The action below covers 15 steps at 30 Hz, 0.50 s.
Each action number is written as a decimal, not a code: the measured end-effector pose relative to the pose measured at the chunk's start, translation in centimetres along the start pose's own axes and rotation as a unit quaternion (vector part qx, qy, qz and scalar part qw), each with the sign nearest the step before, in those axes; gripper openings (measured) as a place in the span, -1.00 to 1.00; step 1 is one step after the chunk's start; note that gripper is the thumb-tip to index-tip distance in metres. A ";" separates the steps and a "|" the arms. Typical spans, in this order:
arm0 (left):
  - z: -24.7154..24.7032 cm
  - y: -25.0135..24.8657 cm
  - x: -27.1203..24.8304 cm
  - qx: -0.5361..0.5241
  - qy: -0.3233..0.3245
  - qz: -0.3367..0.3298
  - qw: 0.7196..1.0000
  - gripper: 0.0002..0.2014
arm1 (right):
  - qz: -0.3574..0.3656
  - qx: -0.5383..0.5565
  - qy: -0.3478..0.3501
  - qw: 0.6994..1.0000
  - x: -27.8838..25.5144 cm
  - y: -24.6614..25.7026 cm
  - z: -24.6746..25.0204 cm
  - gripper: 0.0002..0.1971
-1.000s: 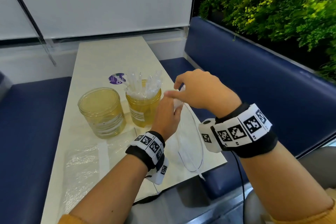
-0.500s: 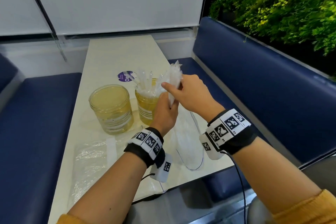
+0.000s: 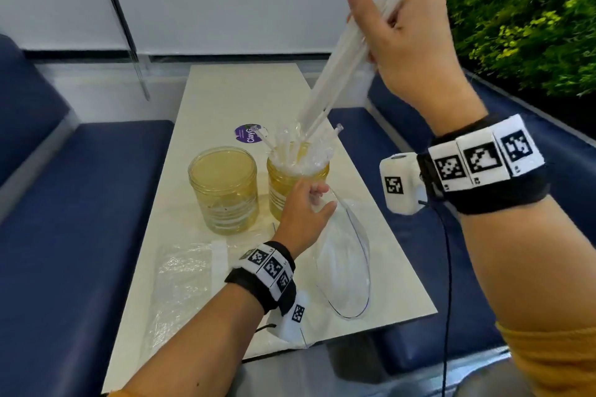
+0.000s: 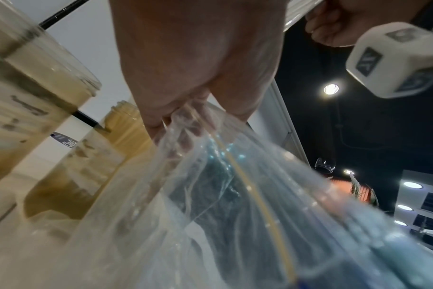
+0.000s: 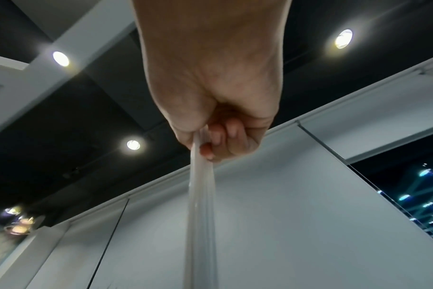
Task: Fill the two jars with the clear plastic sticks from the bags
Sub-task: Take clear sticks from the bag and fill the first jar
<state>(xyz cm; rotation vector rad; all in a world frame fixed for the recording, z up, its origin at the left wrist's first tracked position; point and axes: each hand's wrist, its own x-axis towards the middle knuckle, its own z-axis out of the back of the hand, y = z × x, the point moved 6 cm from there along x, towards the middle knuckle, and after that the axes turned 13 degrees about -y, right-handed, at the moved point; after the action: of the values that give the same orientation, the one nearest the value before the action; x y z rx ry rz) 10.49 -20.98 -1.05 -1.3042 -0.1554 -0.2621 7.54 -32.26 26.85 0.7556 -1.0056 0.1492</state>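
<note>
Two amber jars stand side by side on the table. The left jar (image 3: 223, 187) holds no sticks; the right jar (image 3: 292, 185) is packed with clear sticks. My right hand (image 3: 401, 39) is raised high and grips a bundle of clear plastic sticks (image 3: 342, 64), whose lower ends hang just over the right jar. The same grip on the sticks (image 5: 201, 195) shows in the right wrist view. My left hand (image 3: 304, 213) pinches the mouth of a clear plastic bag (image 3: 343, 264) beside the right jar; the bag (image 4: 235, 205) fills the left wrist view.
A second flattened clear bag (image 3: 183, 280) lies on the cream table (image 3: 232, 97) near the front left. A purple round sticker (image 3: 246, 135) sits behind the jars. Blue bench seats flank the table, and green plants stand at the right.
My right hand has lifted up and away from the bag's mouth, pulling the bundle of sticks out and raising it above the right jar. The left hand kept its hold on the bag.
</note>
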 end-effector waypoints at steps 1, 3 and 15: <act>-0.2 0.1 -0.1 0.004 0.005 -0.003 1.000 -0.73 | 0.013 0.006 -0.022 1.000 0.9 -0.2 -0.1 -0.53; 0.3 0.2 -0.5 0.008 0.009 -0.009 1.000 -0.73 | 0.015 -0.013 -0.039 0.999 2.0 -1.7 -2.3 -0.52; 2.7 0.2 -0.3 0.025 0.029 -0.031 0.999 -0.71 | -0.171 -0.277 0.252 0.911 -6.7 -15.4 -16.1 -0.38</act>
<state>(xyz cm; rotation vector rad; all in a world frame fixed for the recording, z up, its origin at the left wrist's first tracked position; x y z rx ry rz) 10.34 -18.34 -0.65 -1.2420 -0.1522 -0.3461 22.07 -32.01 8.70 0.3272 -0.3724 -0.2342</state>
